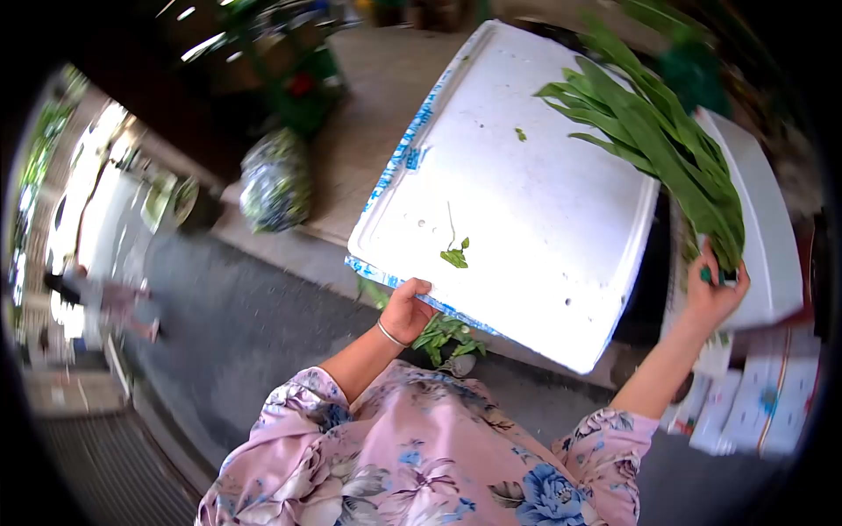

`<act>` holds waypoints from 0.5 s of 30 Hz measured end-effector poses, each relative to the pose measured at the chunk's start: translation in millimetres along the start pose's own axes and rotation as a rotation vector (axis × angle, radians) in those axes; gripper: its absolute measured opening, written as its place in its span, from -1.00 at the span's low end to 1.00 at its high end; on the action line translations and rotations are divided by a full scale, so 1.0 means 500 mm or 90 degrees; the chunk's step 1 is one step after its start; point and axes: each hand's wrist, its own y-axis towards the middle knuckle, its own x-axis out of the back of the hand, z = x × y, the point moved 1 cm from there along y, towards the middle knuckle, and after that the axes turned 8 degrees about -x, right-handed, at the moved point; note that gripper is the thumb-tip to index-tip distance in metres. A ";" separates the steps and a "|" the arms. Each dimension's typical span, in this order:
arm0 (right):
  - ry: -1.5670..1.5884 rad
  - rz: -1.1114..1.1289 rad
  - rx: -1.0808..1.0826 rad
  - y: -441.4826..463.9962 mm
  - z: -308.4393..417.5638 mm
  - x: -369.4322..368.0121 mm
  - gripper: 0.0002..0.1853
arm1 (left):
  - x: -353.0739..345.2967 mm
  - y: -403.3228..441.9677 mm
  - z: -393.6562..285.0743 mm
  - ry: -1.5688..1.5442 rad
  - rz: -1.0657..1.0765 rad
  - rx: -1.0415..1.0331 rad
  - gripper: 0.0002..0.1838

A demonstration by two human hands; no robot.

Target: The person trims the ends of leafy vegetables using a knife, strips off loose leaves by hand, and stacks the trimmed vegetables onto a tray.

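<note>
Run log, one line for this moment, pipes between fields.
left hand: grips white lid at near edge | right hand: holds long leaves by stem end | lid top: green scraps

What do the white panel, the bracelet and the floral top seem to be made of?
White panel: probably expanded foam with a matte finish, judging by its moulded rim and small pits. Bracelet: possibly metal, from its pale sheen; too small to be sure. Floral top: soft printed fabric, from its loose folds; fibre unclear.
</note>
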 end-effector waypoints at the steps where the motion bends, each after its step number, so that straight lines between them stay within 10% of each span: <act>1: -0.026 -0.002 -0.019 -0.002 -0.070 -0.030 -0.52 | 0.048 -0.020 -0.034 -0.014 -0.033 -0.027 -0.43; 8: 0.025 -0.030 -0.423 -0.017 -0.531 0.067 -0.70 | 0.339 -0.143 -0.125 -0.161 -0.212 -0.168 -0.28; 15: -0.495 -0.041 -0.677 -0.114 -0.951 0.278 -0.56 | 0.543 -0.213 -0.244 -0.238 -0.486 -0.281 -0.43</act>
